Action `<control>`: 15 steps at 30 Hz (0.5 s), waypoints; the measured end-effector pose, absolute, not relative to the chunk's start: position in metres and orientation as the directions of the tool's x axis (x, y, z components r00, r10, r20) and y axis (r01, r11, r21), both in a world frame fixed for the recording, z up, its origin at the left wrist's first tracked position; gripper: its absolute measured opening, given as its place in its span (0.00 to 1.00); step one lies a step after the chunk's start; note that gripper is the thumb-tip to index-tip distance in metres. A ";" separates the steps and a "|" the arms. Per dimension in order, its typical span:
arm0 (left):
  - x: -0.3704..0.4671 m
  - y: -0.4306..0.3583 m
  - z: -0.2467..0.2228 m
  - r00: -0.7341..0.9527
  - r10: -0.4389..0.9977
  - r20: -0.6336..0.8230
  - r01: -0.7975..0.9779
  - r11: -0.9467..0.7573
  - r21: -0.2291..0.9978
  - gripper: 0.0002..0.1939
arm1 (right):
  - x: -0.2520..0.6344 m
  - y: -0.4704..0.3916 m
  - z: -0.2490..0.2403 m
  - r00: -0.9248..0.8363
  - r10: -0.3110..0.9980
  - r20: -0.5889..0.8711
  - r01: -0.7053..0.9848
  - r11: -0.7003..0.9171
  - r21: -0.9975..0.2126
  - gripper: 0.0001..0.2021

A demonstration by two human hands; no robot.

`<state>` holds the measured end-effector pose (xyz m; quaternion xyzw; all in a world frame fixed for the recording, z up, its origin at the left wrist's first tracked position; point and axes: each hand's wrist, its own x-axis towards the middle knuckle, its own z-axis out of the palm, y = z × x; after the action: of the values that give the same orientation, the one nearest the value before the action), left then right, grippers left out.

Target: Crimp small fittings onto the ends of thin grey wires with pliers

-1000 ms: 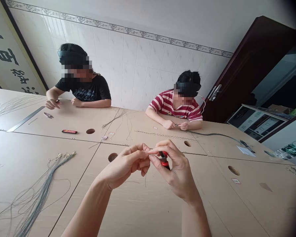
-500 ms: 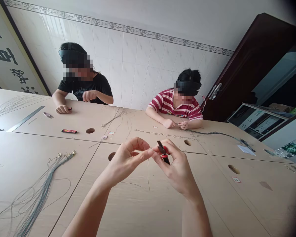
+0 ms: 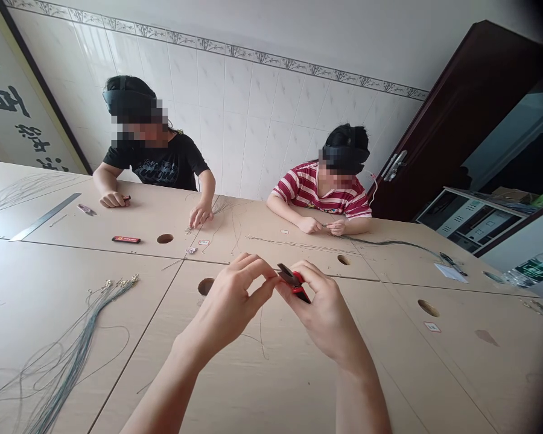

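My left hand [image 3: 235, 295] pinches a thin cord [image 3: 261, 331] between thumb and fingertips, and the cord hangs down in a loose curve over the table. Close beside it, my right hand [image 3: 323, 307] is wrapped round small pliers [image 3: 298, 284] with red and black handles; their dark jaws point up and left. The fingertips of both hands nearly meet. Whatever lies between them is too small to make out. A bundle of grey-green cords [image 3: 84, 343] with small pale ends rests on the table at the left.
Across the table [image 3: 235, 392] sit two people, one in black [image 3: 163, 163], one in striped red [image 3: 317, 187]. A metal ruler [image 3: 47, 216], a red-and-black stick [image 3: 126, 240], holes and a bottle [image 3: 536, 268] are also there.
My left hand's fingers have bent more, and the pliers have tilted further left. The cord has shifted left. The person in black has lowered one hand to the cord ends on the table.
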<state>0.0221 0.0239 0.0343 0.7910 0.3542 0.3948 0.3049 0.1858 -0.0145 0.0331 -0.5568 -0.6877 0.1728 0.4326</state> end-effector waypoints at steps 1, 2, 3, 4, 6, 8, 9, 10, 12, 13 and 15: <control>0.022 0.023 0.035 0.457 0.788 0.413 0.327 -0.580 0.746 0.10 | 0.186 -0.014 0.033 -0.008 0.913 0.408 0.630 0.321 -0.707 0.14; 0.022 0.023 0.035 0.473 0.777 0.415 0.330 -0.593 0.735 0.11 | 0.186 -0.014 0.032 -0.010 0.910 0.414 0.641 0.324 -0.696 0.15; 0.021 0.023 0.034 0.484 0.770 0.416 0.328 -0.601 0.729 0.11 | 0.186 -0.014 0.032 -0.011 0.908 0.419 0.649 0.326 -0.688 0.15; 0.021 0.023 0.034 0.489 0.767 0.416 0.322 -0.602 0.731 0.11 | 0.186 -0.014 0.032 -0.011 0.906 0.424 0.652 0.328 -0.684 0.16; 0.022 0.025 0.032 0.457 0.792 0.404 0.304 -0.566 0.766 0.10 | 0.186 -0.015 0.033 0.001 0.905 0.426 0.643 0.326 -0.693 0.15; 0.022 0.027 0.030 0.384 0.852 0.356 0.286 -0.476 0.831 0.09 | 0.185 -0.015 0.034 0.025 0.906 0.422 0.617 0.318 -0.720 0.13; 0.022 0.028 0.029 0.355 0.879 0.318 0.274 -0.423 0.864 0.09 | 0.185 -0.015 0.034 0.035 0.908 0.417 0.598 0.315 -0.737 0.12; 0.022 0.029 0.029 0.339 0.898 0.281 0.254 -0.375 0.891 0.11 | 0.185 -0.015 0.034 0.040 0.911 0.411 0.579 0.314 -0.753 0.11; 0.022 0.031 0.029 0.343 0.911 0.230 0.198 -0.310 0.930 0.13 | 0.185 -0.015 0.033 0.037 0.917 0.397 0.545 0.314 -0.778 0.10; 0.022 0.032 0.030 0.349 0.911 0.220 0.164 -0.291 0.943 0.13 | 0.185 -0.015 0.032 0.035 0.920 0.391 0.532 0.314 -0.786 0.10; 0.023 0.033 0.030 0.356 0.910 0.212 0.099 -0.262 0.960 0.14 | 0.185 -0.014 0.031 0.036 0.923 0.383 0.520 0.310 -0.796 0.10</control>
<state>0.0229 0.0325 0.0301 0.6712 0.3757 0.4250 0.4773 0.1846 -0.0143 0.0312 -0.5464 -0.6602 0.2151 0.4683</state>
